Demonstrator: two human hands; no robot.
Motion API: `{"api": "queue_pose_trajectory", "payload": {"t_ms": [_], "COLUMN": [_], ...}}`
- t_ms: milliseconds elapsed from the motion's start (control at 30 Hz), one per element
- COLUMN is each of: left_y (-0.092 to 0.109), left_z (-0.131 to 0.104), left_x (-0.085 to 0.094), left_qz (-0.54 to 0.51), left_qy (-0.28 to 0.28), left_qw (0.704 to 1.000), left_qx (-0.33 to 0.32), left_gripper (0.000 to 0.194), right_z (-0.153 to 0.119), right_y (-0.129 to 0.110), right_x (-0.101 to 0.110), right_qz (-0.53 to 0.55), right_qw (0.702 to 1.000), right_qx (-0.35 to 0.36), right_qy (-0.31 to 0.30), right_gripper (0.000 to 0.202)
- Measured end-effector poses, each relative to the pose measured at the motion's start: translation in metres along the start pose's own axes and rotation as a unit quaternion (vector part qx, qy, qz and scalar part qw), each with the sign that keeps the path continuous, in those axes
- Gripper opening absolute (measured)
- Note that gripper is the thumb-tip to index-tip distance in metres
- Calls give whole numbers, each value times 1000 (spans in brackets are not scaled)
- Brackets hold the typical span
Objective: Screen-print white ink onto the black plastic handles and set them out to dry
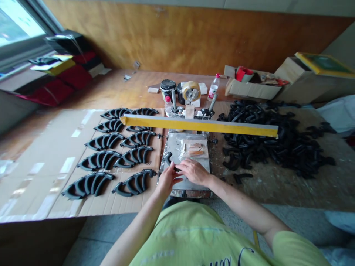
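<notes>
Over the near part of a flat metal plate (179,139), both hands hold a small curved black part (168,158). My left hand (167,180) is closed on its near end from the left. From the right, my right hand (193,171) pinches the same end with fingertips close to the left thumb. The fingers cover the near end of the part. On the plate beyond the right hand lie orange-brown strips (195,152) on a pale sheet. A long yellow bar with a grey top (199,124) spans the far side of the plate.
Fanned rows of curved black parts (98,160) lie on cardboard (52,166) at left. A heap of black parts (257,136) is on the right. Behind the bar stand a tape roll (191,92), paint-smeared tubs (168,88), red-capped bottles (213,88) and an open carton (252,89).
</notes>
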State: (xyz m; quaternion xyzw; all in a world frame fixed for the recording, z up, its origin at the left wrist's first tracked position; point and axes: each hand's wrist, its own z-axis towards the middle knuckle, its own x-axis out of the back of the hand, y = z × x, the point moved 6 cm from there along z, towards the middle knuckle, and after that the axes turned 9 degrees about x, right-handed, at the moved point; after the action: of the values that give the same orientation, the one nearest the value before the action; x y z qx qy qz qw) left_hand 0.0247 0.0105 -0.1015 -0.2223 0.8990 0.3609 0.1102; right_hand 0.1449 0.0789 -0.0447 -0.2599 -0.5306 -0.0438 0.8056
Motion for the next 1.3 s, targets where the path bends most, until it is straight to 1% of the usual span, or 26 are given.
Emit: {"api": "queue_pose_trajectory", "payload": {"t_ms": [33,67,100,133,167,200,233,267,300,367,400,433,467,533,600,633,700,767,833,900,967,1033,1067,1133,1233,1300], "left_y": [-2,-3,-3,-4,-8,-14,-20,-27,-34,-43,-44,-43,-40,-30,-15,-7,17,49,81,107,121,123,120,107,82,68], "left_z": [-3,-8,-14,-22,-31,-41,-49,-56,-59,-58,-54,-49,-45,-40,-40,-42,-43,-40,-37,-37,-39,-43,-46,-53,-68,-81], "left_x": [23,51,83,120,157,191,220,243,259,277,280,281,282,284,288,289,282,258,221,184,157,146,146,157,188,216], "left_qz": [6,18,29,35,38,44,58,78,101,145,161,174,185,216,249,278,355,419,434,429,429,423,413,384,325,271], "left_qy": [37,83,136,204,275,339,389,423,443,447,440,433,427,416,410,407,391,361,326,303,297,297,300,312,341,357], "left_qw": [999,996,989,977,959,939,919,903,891,880,879,880,880,877,867,857,833,825,839,850,848,849,853,862,877,890], "left_qx": [-17,-33,-49,-57,-53,-44,-28,-3,23,70,85,92,95,109,134,151,164,118,27,-47,-88,-106,-108,-105,-91,-87], "left_gripper": [47,48,49,52,52,52,51,50,49,52,53,54,54,52,50,50,50,50,51,53,53,52,51,50,48,48], "right_z": [-8,-21,-38,-60,-83,-105,-126,-142,-154,-168,-168,-164,-154,-125,-90,-73,-42,-23,-13,-10,-8,-5,-3,1,5,6], "right_y": [11,33,64,98,131,160,184,202,214,227,227,225,220,202,175,159,129,106,93,87,86,86,86,86,85,83], "right_x": [2,8,16,27,35,38,39,41,41,40,41,44,47,56,58,55,40,20,3,-7,-13,-17,-19,-25,-31,-31], "right_qz": [7,0,-32,-82,-126,-158,-174,-172,-174,-166,-160,-152,-139,-107,-74,-59,-39,-45,-68,-87,-101,-115,-123,-138,-147,-141], "right_qw": [1000,999,995,981,962,944,929,925,921,916,915,918,925,943,957,964,980,991,995,995,993,992,991,988,985,986], "right_qx": [-2,-32,-96,-177,-242,-284,-309,-315,-320,-330,-335,-340,-339,-314,-256,-217,-141,-86,-60,-52,-53,-57,-60,-70,-84,-78], "right_qy": [-9,-12,-4,2,-16,-58,-104,-122,-138,-160,-156,-137,-98,19,119,142,134,87,40,16,9,7,6,12,28,32], "right_gripper": [28,33,37,38,38,36,33,30,28,25,23,22,23,29,33,33,32,33,36,39,39,37,37,37,37,36]}}
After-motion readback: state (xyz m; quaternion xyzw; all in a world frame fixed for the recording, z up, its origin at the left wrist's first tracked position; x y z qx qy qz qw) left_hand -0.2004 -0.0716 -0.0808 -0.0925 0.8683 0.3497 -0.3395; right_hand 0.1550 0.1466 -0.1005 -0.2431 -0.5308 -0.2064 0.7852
